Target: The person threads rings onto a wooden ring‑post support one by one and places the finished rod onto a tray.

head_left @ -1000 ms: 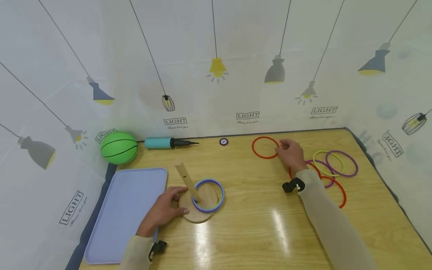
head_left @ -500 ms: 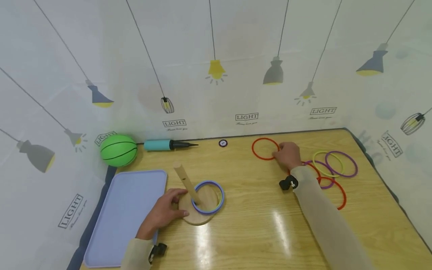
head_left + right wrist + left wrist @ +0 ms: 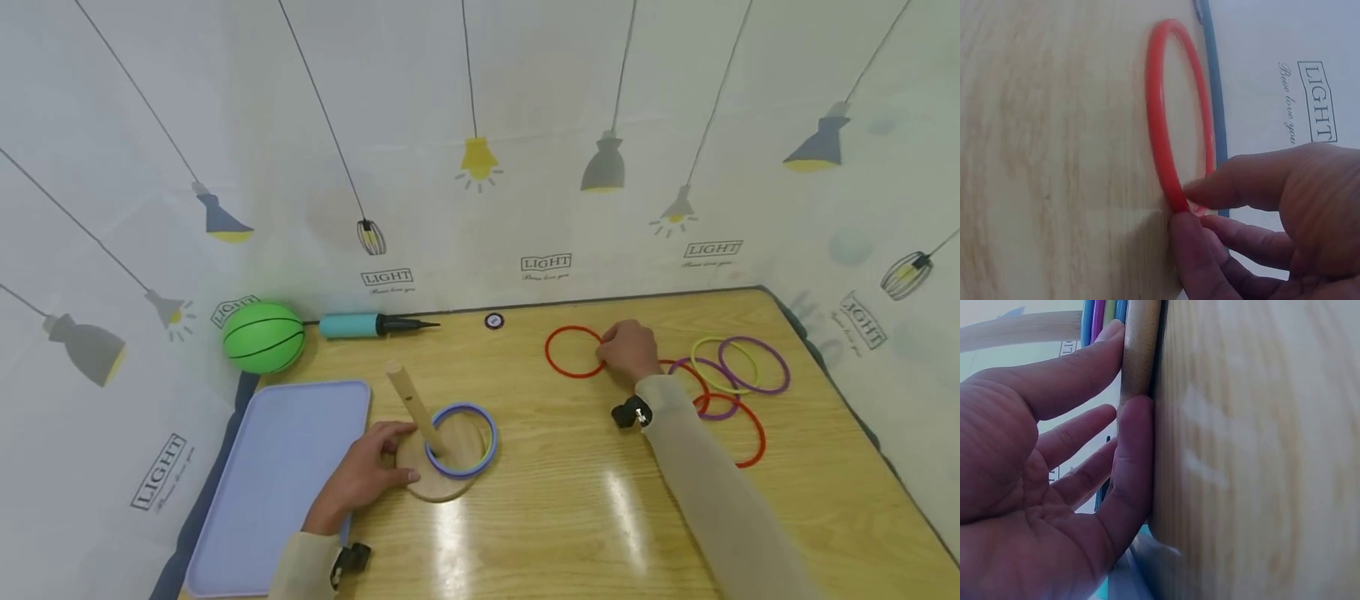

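My left hand (image 3: pixel 363 471) holds the near left edge of a round wooden base (image 3: pixel 433 483), thumb and a finger on its rim (image 3: pixel 1138 362). An upright wooden peg (image 3: pixel 412 400) rises from this base. A small stack of rings (image 3: pixel 487 450), blue on top, lies on the base around the peg's foot. My right hand (image 3: pixel 630 350) pinches the right side of a red ring (image 3: pixel 553 362) between thumb and fingers. In the right wrist view, that red ring (image 3: pixel 1157 106) is tilted, low over the table; whether its far side touches is unclear.
Several red, purple and yellow rings (image 3: pixel 753 442) overlap right of my right forearm. A lavender tray (image 3: pixel 281 467) lies at left. Behind are a green ball (image 3: pixel 262 337), a teal hand pump (image 3: pixel 351 326) and a small dark disc (image 3: pixel 494 321). A printed cloth wall borders the table.
My right hand has closed on the red ring and shifted it slightly left and toward me. The left hand stays on the wooden base.
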A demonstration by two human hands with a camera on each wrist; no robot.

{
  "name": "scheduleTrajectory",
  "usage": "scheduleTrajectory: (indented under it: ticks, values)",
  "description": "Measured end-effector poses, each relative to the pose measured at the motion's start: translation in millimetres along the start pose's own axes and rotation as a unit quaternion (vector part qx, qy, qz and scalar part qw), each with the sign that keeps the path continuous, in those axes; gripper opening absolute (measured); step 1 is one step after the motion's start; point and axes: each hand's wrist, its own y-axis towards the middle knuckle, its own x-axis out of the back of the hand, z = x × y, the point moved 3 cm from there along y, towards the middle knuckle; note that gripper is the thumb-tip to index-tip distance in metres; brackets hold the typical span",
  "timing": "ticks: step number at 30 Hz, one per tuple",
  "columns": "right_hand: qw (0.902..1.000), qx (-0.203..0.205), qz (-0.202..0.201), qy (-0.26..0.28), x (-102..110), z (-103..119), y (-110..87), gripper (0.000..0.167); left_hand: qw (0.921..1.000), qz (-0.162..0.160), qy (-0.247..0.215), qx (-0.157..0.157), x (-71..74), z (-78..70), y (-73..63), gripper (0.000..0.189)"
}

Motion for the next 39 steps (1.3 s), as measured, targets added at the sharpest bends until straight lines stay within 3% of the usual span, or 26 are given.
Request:
scheduleTrajectory:
  ticks: [10, 15, 18, 21, 26, 39]
  values:
    - [0.9999, 0.005, 0.003, -0.016, -0.8, 2.9, -2.2, 0.029, 0.9999, -0.002, -0.012, 0.002, -0.5, 2.0, 0.1, 0.069]
    - [0.9968, -0.015, 0.033, 0.072, -5.3, -1.1, -5.1, 0.035, 0.9999, -0.003, -0.011, 0.003, -0.2, 1.7, -0.1, 0.069]
    - [0.9882, -0.026, 0.065, 0.137, -9.2, -0.1, -8.3, 0.040, 0.9999, -0.005, -0.010, 0.003, 0.5, 2.0, -1.0, 0.069]
    - [0.9820, -0.024, 0.083, 0.168, -12.0, 4.5, -11.9, 0.041, 0.9999, -0.006, -0.009, 0.004, 0.4, 2.6, -1.2, 0.069]
    - [0.9716, -0.013, 0.086, 0.220, -12.3, 21.8, -19.0, 0.044, 0.9999, -0.005, -0.009, 0.005, -0.3, 2.6, -0.5, 0.068]
    - [0.9281, 0.045, 0.107, 0.354, -3.4, 78.5, -51.0, 0.042, 1.0000, -0.004, -0.002, 0.001, -0.1, 1.2, 0.3, 0.068]
